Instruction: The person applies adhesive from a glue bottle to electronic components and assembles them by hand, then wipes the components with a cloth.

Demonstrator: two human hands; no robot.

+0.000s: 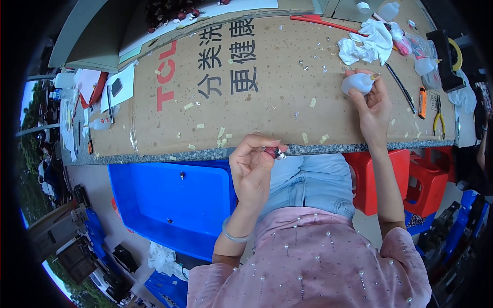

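Between the thumb and fingers of my left hand is a small dark red piece with a shiny metallic end. That hand is at the front edge of the worktop, above my lap. My right hand is over the right part of the cardboard sheet, its fingers wrapped round a small translucent white squeeze bottle. The bottle lies tilted in the grip, its yellowish nozzle pointing right. The two hands are well apart.
Right of my right hand lie a black pen-like tool, an orange cutter and yellow-handled pliers. White crumpled cloth sits behind. A blue tray is below the worktop's left part; dark red pieces lie at the back.
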